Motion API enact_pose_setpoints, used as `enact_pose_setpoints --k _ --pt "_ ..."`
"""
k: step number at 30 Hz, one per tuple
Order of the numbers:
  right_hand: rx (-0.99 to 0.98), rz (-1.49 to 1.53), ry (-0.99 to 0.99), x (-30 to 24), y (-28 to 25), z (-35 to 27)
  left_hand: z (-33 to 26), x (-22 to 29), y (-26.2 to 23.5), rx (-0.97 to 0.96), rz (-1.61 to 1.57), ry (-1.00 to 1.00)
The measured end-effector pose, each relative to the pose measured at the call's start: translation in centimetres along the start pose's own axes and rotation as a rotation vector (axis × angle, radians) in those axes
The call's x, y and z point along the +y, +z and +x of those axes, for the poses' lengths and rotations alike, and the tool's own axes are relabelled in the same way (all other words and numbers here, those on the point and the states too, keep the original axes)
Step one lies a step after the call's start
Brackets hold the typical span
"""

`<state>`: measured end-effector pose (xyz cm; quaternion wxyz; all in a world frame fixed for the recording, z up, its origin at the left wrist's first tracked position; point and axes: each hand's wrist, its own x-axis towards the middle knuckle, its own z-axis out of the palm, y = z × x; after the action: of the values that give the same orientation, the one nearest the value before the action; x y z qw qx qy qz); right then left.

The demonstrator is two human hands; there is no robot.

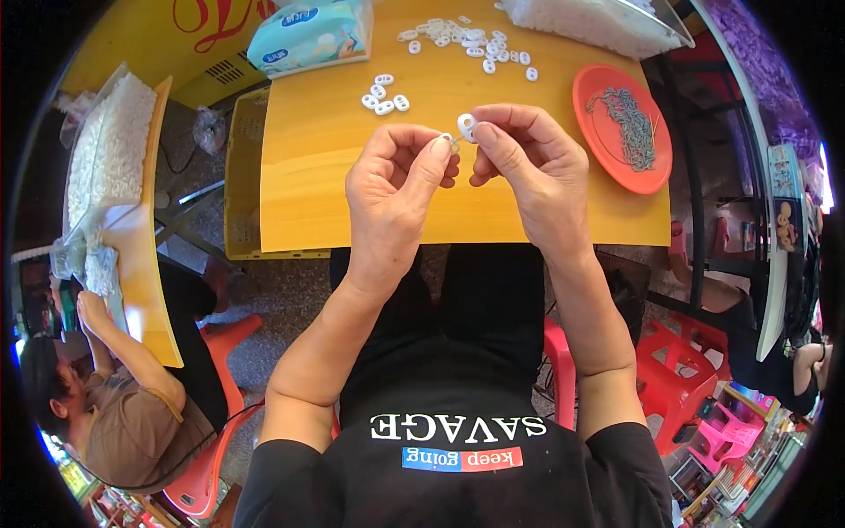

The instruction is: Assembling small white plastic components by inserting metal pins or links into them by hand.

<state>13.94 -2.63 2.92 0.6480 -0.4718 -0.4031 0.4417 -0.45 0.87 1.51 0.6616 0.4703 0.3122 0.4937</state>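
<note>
White oval piece [466,129], pinched in the right hand [543,167], could drop onto the surface [308,189] if the left hand [393,182], gripping a small ring-like bit [454,143], tugs unevenly.

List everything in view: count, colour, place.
table: 1, yellow, centre
loose white pieces: five clustered nearer, many uncounted beyond, white, on table
plate: 1, red, table's right
chains: one pile, uncounted, grey, on plate
tissue pack: 1, light blue, table's far left
clear tubs: 2, white contents, table's far right and left side
crate: 1, yellow, below table's left
seats: several, red or pink, both sides
co-worker: 1, brown top, left
held piece: 1, white, right grip
metal link: 1, silvery, left grip
rim clutter: uncountable, mixed, edges
shirt: 1, black, bottom centre
left hand: 1, bare, above table
right hand: 1, bare, above table
</note>
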Motion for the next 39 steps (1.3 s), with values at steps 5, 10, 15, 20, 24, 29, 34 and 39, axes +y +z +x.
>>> enact_pose_setpoints --k 5,10,15,20,24,29,34,39 --pt "0.027 -0.104 -0.055 0.0 0.1 0.0 0.0 0.0 -0.2 0.017 -0.008 -0.027" --pt "-0.003 -0.027 -0.002 0.1 -0.2 0.2 0.0 0.0 -0.5 0.005 0.002 -0.028" --pt "-0.001 0.020 0.045 0.2 -0.2 0.1 0.1 0.0 -0.3 0.007 0.002 -0.030" --pt "-0.007 -0.067 -0.017 0.5 0.0 0.0 0.1 0.0 -0.3 0.012 0.013 -0.029" --pt "0.001 -0.136 -0.051 0.6 0.2 -0.2 0.0 -0.2 -0.2 0.007 0.008 -0.031" --pt "0.021 -0.138 -0.058 1.0 1.0 -0.6 0.0 -0.5 -0.3 0.016 -0.033 -0.024" --pt "0.045 -0.109 -0.139 2.2 1.6 -1.1 -0.2 -0.3 0.1 0.024 -0.086 -0.026" --pt "0.022 -0.109 -0.092 2.1 0.9 -0.7 0.2 -0.6 -0.4 0.007 -0.046 -0.056"
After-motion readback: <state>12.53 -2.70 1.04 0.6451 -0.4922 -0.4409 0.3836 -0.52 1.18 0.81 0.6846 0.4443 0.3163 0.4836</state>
